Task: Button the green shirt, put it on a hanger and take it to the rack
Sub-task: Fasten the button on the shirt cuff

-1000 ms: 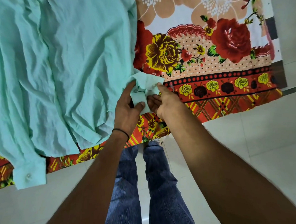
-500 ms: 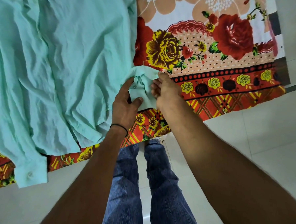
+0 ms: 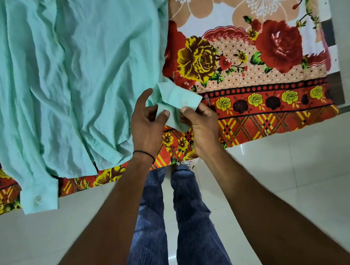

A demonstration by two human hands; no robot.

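green shirt point(image 3: 70, 77) lengthwise toward viewer, cuff point(image 3: 180, 99) pinched by both hands

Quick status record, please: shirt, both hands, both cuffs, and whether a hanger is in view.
shirt: green shirt spread on the floral bedsheet
left: left hand pinches the right-side cuff
right: right hand pinches the same cuff
other cuff: left-side cuff hangs over the bed edge, button showing
hanger: none in view
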